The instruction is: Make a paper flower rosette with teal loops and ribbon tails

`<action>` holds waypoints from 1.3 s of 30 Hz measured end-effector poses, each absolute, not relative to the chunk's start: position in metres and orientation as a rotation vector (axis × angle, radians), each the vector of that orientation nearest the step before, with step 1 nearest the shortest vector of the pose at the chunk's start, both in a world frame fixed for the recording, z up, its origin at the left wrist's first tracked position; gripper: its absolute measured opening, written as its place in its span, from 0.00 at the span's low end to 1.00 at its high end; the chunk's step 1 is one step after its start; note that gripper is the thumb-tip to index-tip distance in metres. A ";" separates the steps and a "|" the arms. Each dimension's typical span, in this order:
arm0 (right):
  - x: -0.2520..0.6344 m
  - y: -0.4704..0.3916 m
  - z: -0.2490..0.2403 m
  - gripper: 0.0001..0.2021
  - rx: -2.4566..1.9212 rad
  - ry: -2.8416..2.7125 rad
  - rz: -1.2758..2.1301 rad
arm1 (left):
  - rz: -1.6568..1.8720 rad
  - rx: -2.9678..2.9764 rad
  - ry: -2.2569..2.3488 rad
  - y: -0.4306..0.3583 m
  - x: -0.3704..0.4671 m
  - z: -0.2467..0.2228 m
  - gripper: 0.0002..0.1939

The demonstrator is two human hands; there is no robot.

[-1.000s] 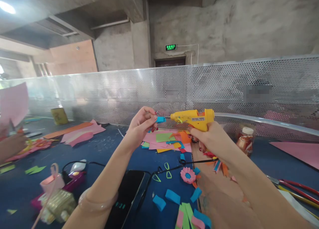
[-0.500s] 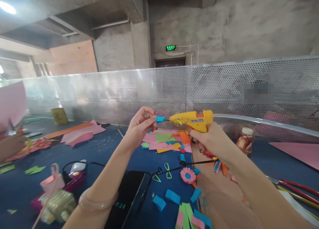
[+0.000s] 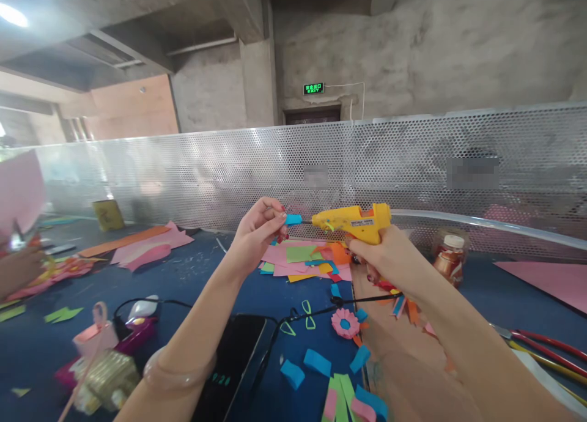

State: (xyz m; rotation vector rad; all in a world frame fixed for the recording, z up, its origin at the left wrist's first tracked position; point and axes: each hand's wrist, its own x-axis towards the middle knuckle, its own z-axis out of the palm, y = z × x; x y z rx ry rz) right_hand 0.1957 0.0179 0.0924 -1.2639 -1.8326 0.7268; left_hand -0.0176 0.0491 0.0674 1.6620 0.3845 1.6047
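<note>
Between the thumb and fingers of my left hand (image 3: 260,231) is a small blue paper piece (image 3: 293,219), pinched at its left end. My right hand (image 3: 383,251) is wrapped round the handle of a yellow hot glue gun (image 3: 348,218). The gun's nozzle points left, at the free end of the blue piece; I cannot tell whether they touch. A long clear glue stick (image 3: 477,222) runs out of the gun's back to the right. Below lie a pink paper flower with a blue centre (image 3: 345,323) and several curled blue strips (image 3: 317,362).
Coloured paper sheets (image 3: 293,266) are piled under my hands. A black phone (image 3: 236,367) and a cable lie near my left forearm. A bottle with a white cap (image 3: 452,257) and red-handled pliers (image 3: 545,342) are at right. Another person's hand (image 3: 21,268) is at far left.
Both hands, the blue paper piece and the glue gun stay almost where they were. At far left, the other person's pink sheet has shifted slightly.
</note>
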 end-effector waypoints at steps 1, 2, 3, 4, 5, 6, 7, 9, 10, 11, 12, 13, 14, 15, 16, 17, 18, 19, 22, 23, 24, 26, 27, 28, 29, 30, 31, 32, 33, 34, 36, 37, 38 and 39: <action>0.196 0.018 0.092 0.05 -1.273 -1.829 0.722 | 1.602 1.661 0.380 0.049 -0.018 0.067 0.03; 0.196 0.019 0.092 0.05 -1.280 -1.826 0.712 | 1.599 1.659 0.377 0.049 -0.018 0.067 0.03; 0.196 0.019 0.091 0.05 -1.279 -1.825 0.702 | 1.598 1.658 0.377 0.049 -0.018 0.067 0.03; 0.196 0.019 0.091 0.05 -1.277 -1.822 0.694 | 1.596 1.657 0.378 0.049 -0.018 0.067 0.03; 0.196 0.019 0.091 0.05 -1.277 -1.814 0.689 | 1.596 1.657 0.380 0.049 -0.018 0.067 0.03; 0.196 0.019 0.092 0.06 -1.277 -1.809 0.690 | 1.595 1.658 0.384 0.049 -0.018 0.067 0.03; 0.196 0.019 0.092 0.06 -1.278 -1.804 0.692 | 1.595 1.659 0.390 0.049 -0.018 0.067 0.03; 0.196 0.019 0.093 0.06 -1.300 -1.788 0.691 | 1.591 1.659 0.403 0.049 -0.017 0.067 0.03; 0.196 0.018 0.093 0.06 -1.307 -1.785 0.687 | 1.588 1.658 0.408 0.049 -0.017 0.067 0.03; 0.196 0.018 0.093 0.05 -1.310 -1.787 0.683 | 1.587 1.656 0.411 0.049 -0.017 0.067 0.03; 0.195 0.018 0.094 0.05 -1.315 -1.789 0.679 | 1.585 1.655 0.411 0.049 -0.016 0.068 0.03; 0.195 0.018 0.093 0.05 -1.318 -1.792 0.675 | 1.584 1.654 0.408 0.048 -0.016 0.068 0.03; 0.195 0.018 0.093 0.05 -1.317 -1.797 0.676 | 1.583 1.654 0.405 0.048 -0.016 0.068 0.03; 0.195 0.018 0.093 0.05 -1.312 -1.800 0.677 | 1.582 1.656 0.402 0.048 -0.016 0.068 0.03; 0.196 0.018 0.093 0.05 -1.312 -1.799 0.674 | 1.581 1.657 0.399 0.048 -0.016 0.068 0.03; 0.196 0.018 0.093 0.05 -1.308 -1.800 0.670 | 1.578 1.659 0.398 0.048 -0.015 0.068 0.03; 0.196 0.018 0.093 0.05 -1.300 -1.804 0.666 | 1.577 1.660 0.396 0.048 -0.015 0.068 0.03; 0.196 0.018 0.093 0.05 -1.291 -1.810 0.664 | 1.577 1.659 0.391 0.048 -0.015 0.068 0.03; 0.196 0.017 0.093 0.06 -1.289 -1.817 0.656 | 1.581 1.653 0.376 0.048 -0.015 0.068 0.03; 0.196 0.017 0.093 0.07 -1.294 -1.819 0.654 | 1.584 1.651 0.372 0.048 -0.015 0.068 0.03; 0.197 0.018 0.093 0.06 -1.299 -1.819 0.650 | 1.588 1.648 0.369 0.048 -0.015 0.068 0.03; 0.197 0.018 0.094 0.06 -1.305 -1.823 0.648 | 1.596 1.645 0.369 0.048 -0.015 0.068 0.03; 0.197 0.019 0.094 0.06 -1.304 -1.827 0.652 | 1.599 1.644 0.372 0.048 -0.015 0.068 0.03; 0.198 0.019 0.094 0.06 -1.303 -1.828 0.655 | 1.601 1.645 0.377 0.048 -0.015 0.068 0.03; 0.198 0.020 0.093 0.06 -1.299 -1.830 0.661 | 1.603 1.646 0.382 0.049 -0.016 0.068 0.03; 0.198 0.020 0.093 0.06 -1.298 -1.832 0.671 | 1.607 1.645 0.386 0.049 -0.016 0.068 0.03; 0.198 0.020 0.093 0.06 -1.301 -1.833 0.682 | 1.613 1.641 0.389 0.049 -0.017 0.068 0.03; 0.198 0.020 0.092 0.06 -1.297 -1.831 0.691 | 1.618 1.637 0.390 0.049 -0.017 0.068 0.03; 0.198 0.019 0.092 0.06 -1.291 -1.831 0.703 | 1.622 1.633 0.390 0.050 -0.017 0.068 0.03; 0.199 0.019 0.092 0.06 -1.286 -1.830 0.717 | 1.624 1.632 0.391 0.050 -0.017 0.067 0.03; 0.199 0.017 0.092 0.06 -1.279 -1.831 0.738 | 1.618 1.636 0.395 0.050 -0.017 0.067 0.03; 0.198 0.016 0.092 0.05 -1.279 -1.835 0.740 | 1.615 1.638 0.398 0.050 -0.017 0.067 0.03; 0.198 0.015 0.093 0.05 -1.279 -1.842 0.736 | 1.614 1.638 0.401 0.050 -0.017 0.067 0.03; 0.198 0.014 0.094 0.05 -1.279 -1.847 0.727 | 1.613 1.637 0.408 0.050 -0.017 0.067 0.03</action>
